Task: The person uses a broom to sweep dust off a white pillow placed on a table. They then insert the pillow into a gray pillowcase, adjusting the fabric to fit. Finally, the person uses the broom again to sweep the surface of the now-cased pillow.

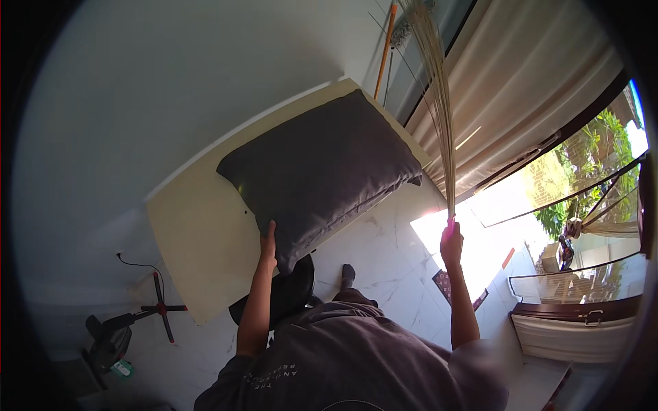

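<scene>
A dark grey pillow [324,169] lies on a pale yellow table top [200,251] set against the wall. My left hand [268,246] touches the pillow's near left corner, thumb on top; the other fingers are hidden under or behind the edge. In my right hand [451,244] is the pink handle end of a long stick broom [437,82], its thin bristles pointing up and away past the pillow's right side, in front of the curtain.
A black seat [288,290] is tucked by the table's near edge. An orange pole [385,51] and a grey duster [401,35] lean in the far corner. Beige curtains [498,103] hang beside a sunlit doorway at right. A black stand [162,309] is at lower left, and a patterned mat [443,285] lies on the tiles.
</scene>
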Motion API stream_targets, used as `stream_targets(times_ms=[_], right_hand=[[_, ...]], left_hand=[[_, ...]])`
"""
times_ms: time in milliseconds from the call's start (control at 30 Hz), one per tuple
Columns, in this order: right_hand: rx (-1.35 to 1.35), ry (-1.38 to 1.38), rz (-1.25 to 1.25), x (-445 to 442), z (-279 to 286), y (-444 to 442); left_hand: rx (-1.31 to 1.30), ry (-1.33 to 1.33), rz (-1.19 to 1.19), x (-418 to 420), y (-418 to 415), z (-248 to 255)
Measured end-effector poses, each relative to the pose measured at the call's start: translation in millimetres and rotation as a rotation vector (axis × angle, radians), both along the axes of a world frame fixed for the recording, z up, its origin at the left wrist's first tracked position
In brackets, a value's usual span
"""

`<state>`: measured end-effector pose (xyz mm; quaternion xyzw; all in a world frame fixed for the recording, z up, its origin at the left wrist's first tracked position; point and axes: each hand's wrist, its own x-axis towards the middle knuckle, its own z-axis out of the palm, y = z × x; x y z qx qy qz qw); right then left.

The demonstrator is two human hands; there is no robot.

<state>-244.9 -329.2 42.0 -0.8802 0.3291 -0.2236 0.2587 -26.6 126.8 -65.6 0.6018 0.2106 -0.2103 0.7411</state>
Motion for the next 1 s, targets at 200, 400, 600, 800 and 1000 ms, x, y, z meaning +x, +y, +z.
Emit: stream_targets(times_ms=[200,400,600,800,1000], right_hand=[[0.012,0.137,0.321,16,16,111],[-0.050,0.188,0.444,4,-2,155],[-0.045,0.446,-0.225,-29,-49,31],[-0.040,0.081,-0.024,-28,-15,91],[-0.032,0.630,-0.137,-54,-52,56]], left_hand=[[-0.139,0.064,0.041,13,-28,40],[-0.398,0.038,0.028,19,-48,87],[-0.417,-0.015,0.036,27,-37,64],[-0.153,-0.035,-0.005,-12,-16,5],[0.385,-0.407,-0.235,-46,11,-48]])
